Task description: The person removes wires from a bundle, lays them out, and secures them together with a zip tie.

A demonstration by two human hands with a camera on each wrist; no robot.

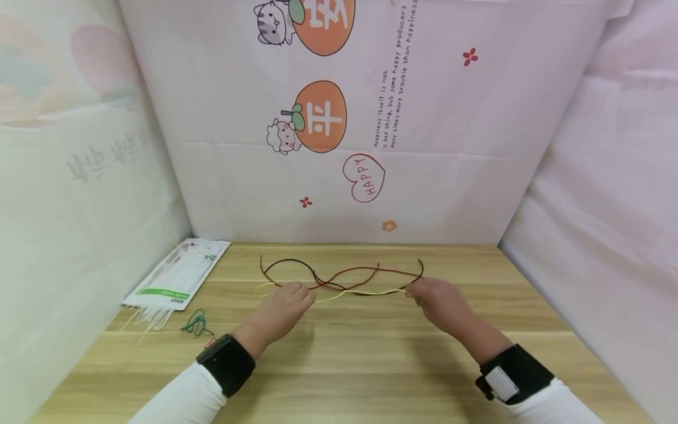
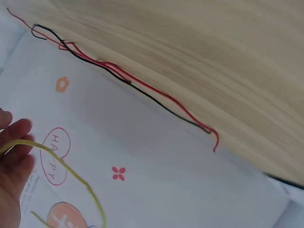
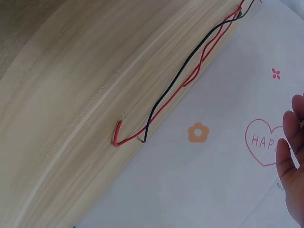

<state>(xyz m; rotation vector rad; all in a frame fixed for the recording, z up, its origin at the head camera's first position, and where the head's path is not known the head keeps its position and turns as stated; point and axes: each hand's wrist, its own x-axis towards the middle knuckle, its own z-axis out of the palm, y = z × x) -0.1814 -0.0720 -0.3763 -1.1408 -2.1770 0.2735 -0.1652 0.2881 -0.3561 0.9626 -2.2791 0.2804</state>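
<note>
A thin yellow wire (image 1: 378,293) stretches between my two hands, above the front of the other wires. My left hand (image 1: 283,309) pinches it towards its left end; a short tail sticks out beyond. In the left wrist view the yellow wire (image 2: 72,168) bends over the fingers of the left hand (image 2: 14,161). At the other end, my right hand (image 1: 439,303) pinches the yellow wire between thumb and fingers. Its grip is mostly cut off in the right wrist view. Red wire (image 1: 360,269) and black wire (image 1: 288,259) lie crossed in loops on the table behind both hands.
Left of my hands lies a green wire bundle (image 1: 196,323). A white and green packet (image 1: 180,274) with several pale strips (image 1: 153,318) poking out rests at the table's left edge. White printed sheets (image 1: 450,147) wall off the back and both sides of the wooden table (image 1: 339,377).
</note>
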